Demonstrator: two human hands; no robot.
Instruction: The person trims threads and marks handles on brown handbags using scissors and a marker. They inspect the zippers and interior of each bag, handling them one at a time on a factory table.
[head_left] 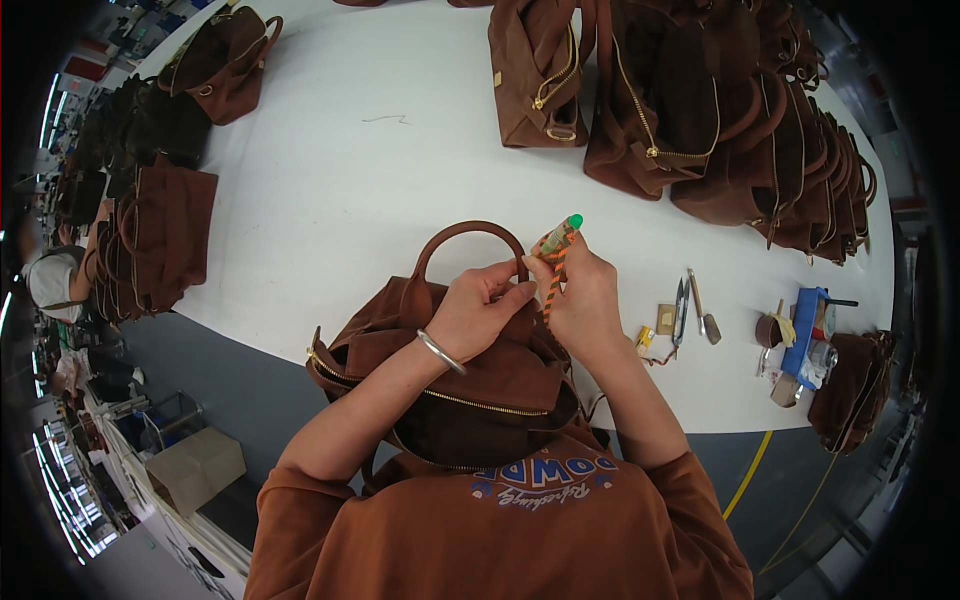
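Note:
A brown leather handbag [475, 375] with a gold zipper rests in front of me at the table edge, its mouth open toward my body. Its rounded handle [462, 230] stands up in an arch. Near the right base of that arch, my left hand [480, 312] is closed on the handle between thumb and fingers. Close beside it, my right hand [588, 305] grips a slim green-tipped tool [562, 236] against the handle. An orange-and-black striped length runs along the tool and down below my fingers. The tool's working end is hidden by my hands.
Brown handbags [650, 110] crowd the far right; more bags [165, 235] line the left. Right of me lie tweezers [680, 312], a brush [707, 320], a yellow lighter [645, 340] and a blue tray [800, 335] of small items. A person [58, 280] is at the far left.

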